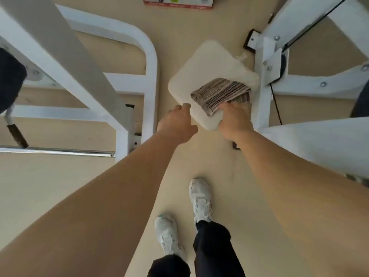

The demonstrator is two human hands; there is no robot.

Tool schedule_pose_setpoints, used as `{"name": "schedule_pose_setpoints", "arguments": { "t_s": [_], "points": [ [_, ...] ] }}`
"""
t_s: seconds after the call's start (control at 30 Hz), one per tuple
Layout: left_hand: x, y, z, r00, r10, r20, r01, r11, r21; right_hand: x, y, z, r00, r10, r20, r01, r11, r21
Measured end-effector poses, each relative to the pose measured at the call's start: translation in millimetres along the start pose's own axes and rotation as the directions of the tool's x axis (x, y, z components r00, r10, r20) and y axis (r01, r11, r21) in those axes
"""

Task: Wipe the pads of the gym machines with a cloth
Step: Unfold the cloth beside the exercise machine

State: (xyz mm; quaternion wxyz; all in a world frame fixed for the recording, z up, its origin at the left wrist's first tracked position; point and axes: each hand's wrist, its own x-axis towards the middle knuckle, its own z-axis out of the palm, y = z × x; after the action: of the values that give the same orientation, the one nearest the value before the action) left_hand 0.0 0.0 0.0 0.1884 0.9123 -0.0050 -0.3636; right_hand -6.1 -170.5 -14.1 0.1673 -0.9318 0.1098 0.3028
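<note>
Head view. Cream pad juts from the right machine's white frame. Striped cloth lies bunched on its near half. Right hand presses flat on the cloth's near edge, fingers spread, likely driving the wipe. Left hand is loosely open, holding nothing, fingertips at the pad's near-left edge, probably to steady it. Around: second frame at left, black cable beside the pad, shoes below. The right frame upright crowds the pad's far-right side.
</note>
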Motion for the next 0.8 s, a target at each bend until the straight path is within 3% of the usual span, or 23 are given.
{"name": "schedule_pose_setpoints", "arguments": {
  "t_s": [0.1,0.3,0.53,0.67,0.8],
  "points": [
    [38,-6,19,0.996,0.017,-0.084,-0.019,0.999,-0.030,34,6,23,0.995,-0.034,-0.090,0.036,0.999,0.018],
    [80,-10,47,0.996,0.072,-0.052,-0.073,0.997,-0.031,70,11,51,0.975,-0.103,-0.195,0.091,0.993,-0.069],
    [52,-20,40,1.000,0.025,-0.002,-0.026,0.993,-0.113,47,-5,28,0.953,-0.092,-0.288,0.121,0.989,0.085],
    [16,-20,7,0.999,-0.024,-0.033,0.016,0.970,-0.241,5,-38,-6,0.968,-0.039,-0.247,0.125,0.931,0.342],
    [-35,-18,-39,0.999,-0.034,0.029,0.042,0.953,-0.301,-51,-85,-57,0.995,0.007,-0.103,0.072,0.675,0.734]
  ]
}}
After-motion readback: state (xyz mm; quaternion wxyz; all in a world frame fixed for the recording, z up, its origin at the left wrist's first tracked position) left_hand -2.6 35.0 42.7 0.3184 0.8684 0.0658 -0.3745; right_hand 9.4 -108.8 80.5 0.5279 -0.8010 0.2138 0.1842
